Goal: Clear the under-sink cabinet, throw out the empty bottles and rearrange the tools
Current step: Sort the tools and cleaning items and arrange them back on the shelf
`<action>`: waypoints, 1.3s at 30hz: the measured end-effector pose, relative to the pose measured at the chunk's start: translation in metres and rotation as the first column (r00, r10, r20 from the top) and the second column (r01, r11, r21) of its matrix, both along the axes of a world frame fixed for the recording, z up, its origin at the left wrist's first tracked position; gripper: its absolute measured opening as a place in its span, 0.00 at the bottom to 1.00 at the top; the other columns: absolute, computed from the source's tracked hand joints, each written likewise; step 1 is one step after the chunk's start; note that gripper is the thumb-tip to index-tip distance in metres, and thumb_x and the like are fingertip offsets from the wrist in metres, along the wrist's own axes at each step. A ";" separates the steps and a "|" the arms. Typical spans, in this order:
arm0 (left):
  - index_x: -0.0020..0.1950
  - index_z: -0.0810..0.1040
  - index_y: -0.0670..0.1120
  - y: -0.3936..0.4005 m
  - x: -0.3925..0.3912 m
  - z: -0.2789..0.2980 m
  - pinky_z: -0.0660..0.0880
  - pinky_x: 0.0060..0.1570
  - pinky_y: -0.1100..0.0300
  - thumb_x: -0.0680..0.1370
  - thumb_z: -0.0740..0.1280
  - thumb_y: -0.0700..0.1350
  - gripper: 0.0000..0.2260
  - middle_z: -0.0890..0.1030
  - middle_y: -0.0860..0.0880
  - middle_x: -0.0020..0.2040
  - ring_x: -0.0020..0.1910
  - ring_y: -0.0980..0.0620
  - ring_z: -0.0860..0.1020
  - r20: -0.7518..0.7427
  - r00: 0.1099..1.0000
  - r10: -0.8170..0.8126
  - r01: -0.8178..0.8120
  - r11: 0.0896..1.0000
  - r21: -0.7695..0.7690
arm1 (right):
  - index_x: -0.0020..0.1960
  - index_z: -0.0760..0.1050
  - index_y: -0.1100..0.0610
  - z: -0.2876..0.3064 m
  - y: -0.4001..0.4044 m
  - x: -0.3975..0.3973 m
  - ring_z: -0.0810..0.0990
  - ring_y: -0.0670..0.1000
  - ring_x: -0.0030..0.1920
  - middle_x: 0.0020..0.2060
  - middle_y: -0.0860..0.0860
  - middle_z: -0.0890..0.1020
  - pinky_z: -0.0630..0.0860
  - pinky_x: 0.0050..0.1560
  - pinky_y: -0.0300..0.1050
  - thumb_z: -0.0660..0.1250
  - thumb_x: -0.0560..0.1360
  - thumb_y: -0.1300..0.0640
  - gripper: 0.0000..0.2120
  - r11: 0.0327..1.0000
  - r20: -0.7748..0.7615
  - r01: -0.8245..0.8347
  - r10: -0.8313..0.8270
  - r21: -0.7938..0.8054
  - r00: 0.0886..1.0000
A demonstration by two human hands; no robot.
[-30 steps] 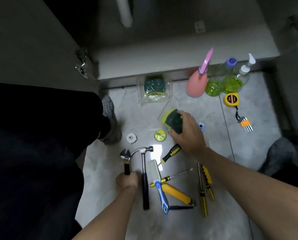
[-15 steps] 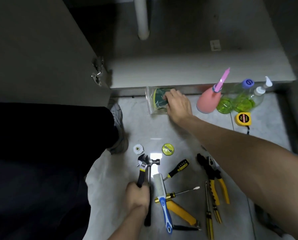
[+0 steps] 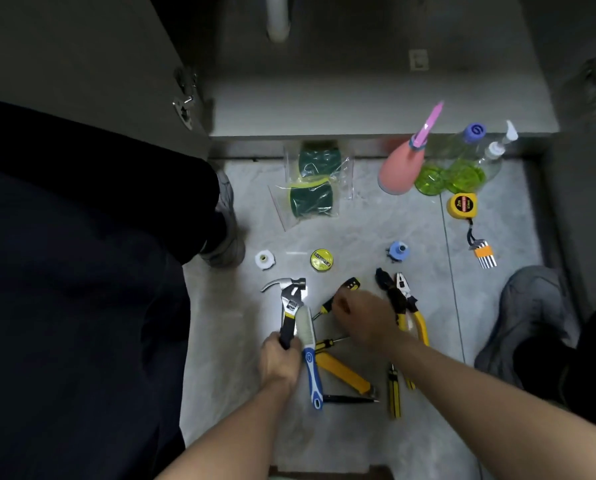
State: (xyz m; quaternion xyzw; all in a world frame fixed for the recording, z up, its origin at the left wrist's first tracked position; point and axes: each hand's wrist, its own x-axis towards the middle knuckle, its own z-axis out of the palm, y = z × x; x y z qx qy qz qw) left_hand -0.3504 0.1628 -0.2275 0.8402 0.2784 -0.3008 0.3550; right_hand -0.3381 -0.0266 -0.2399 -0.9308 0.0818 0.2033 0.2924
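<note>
Beside the pliers point(image 3: 398, 299), blue cap point(image 3: 398, 250)

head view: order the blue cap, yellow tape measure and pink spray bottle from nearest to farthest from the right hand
1. blue cap, on the floor just beyond the right hand.
2. yellow tape measure, farther off to the right.
3. pink spray bottle, by the cabinet edge; close to the tape measure's distance, so this ranking is loose.

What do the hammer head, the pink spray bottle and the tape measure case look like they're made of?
Hammer head: probably polished steel, silvery with bright glare.
Pink spray bottle: likely matte opaque plastic, smooth and evenly coloured.
Tape measure: apparently moulded yellow plastic case with a dark printed label.
</note>
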 end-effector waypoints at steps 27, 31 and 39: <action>0.38 0.81 0.51 0.003 0.030 -0.019 0.77 0.46 0.57 0.72 0.74 0.49 0.05 0.77 0.54 0.47 0.41 0.50 0.79 0.127 0.978 -0.165 0.147 0.979 0.144 | 0.32 0.75 0.56 -0.022 0.042 -0.029 0.78 0.48 0.30 0.28 0.51 0.78 0.67 0.28 0.43 0.66 0.62 0.35 0.23 0.931 -0.286 0.352 -0.313 0.097 0.906; 0.44 0.83 0.52 0.002 0.032 -0.023 0.71 0.42 0.60 0.75 0.67 0.50 0.06 0.73 0.53 0.51 0.43 0.52 0.76 0.129 0.939 -0.318 0.292 0.938 0.186 | 0.32 0.72 0.52 -0.014 0.027 -0.035 0.76 0.43 0.31 0.29 0.46 0.78 0.66 0.28 0.42 0.68 0.62 0.36 0.19 0.885 -0.295 0.455 -0.412 0.095 0.862; 0.49 0.77 0.54 0.004 0.029 -0.019 0.68 0.42 0.61 0.78 0.65 0.51 0.03 0.75 0.52 0.53 0.49 0.48 0.79 0.079 0.910 -0.408 0.367 0.878 0.308 | 0.44 0.69 0.45 -0.003 0.008 -0.048 0.75 0.37 0.37 0.37 0.42 0.79 0.68 0.30 0.40 0.63 0.69 0.32 0.17 0.873 -0.214 0.476 -0.448 0.103 0.868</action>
